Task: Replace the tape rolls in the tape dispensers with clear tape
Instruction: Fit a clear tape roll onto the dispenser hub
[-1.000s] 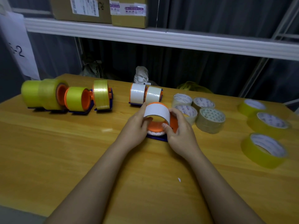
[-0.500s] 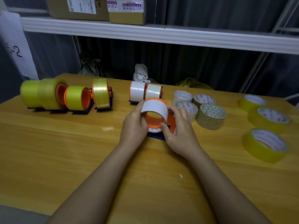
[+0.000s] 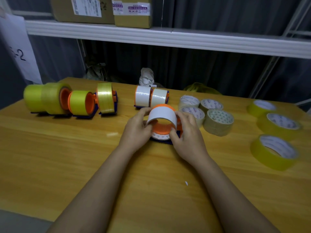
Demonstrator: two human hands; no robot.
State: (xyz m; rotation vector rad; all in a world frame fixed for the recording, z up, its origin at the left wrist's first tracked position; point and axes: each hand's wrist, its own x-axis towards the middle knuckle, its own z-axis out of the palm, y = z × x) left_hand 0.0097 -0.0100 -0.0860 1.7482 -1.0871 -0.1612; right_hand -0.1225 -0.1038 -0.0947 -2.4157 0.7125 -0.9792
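Little has shifted since the earlier frames: the white tape roll [image 3: 162,114] is still held over the orange spool [image 3: 161,129], seated only slightly differently between both hands. The fingers [image 3: 146,110] of the left hand [image 3: 136,130] are curled round the roll's left edge, and those of the right hand [image 3: 186,132] are clamped on its right edge. The roll is pinched from both sides, its open core facing the camera and the spool seen through it. Beneath the spool a blue dispenser base [image 3: 165,141] rests on the bench [image 3: 67,157].

Just behind the fingers two dispensers with white rolls [image 3: 150,98] stand side by side. Beside the right hand four clear tape rolls [image 3: 206,113] are laid flat in a cluster. Further to the right three yellow tape rolls [image 3: 276,132] are laid flat, well apart from the hands. Far to the left of the fingers yellow-loaded dispensers [image 3: 70,101] are lined up. Above, cardboard boxes [image 3: 104,10] are kept on a white shelf [image 3: 168,37].
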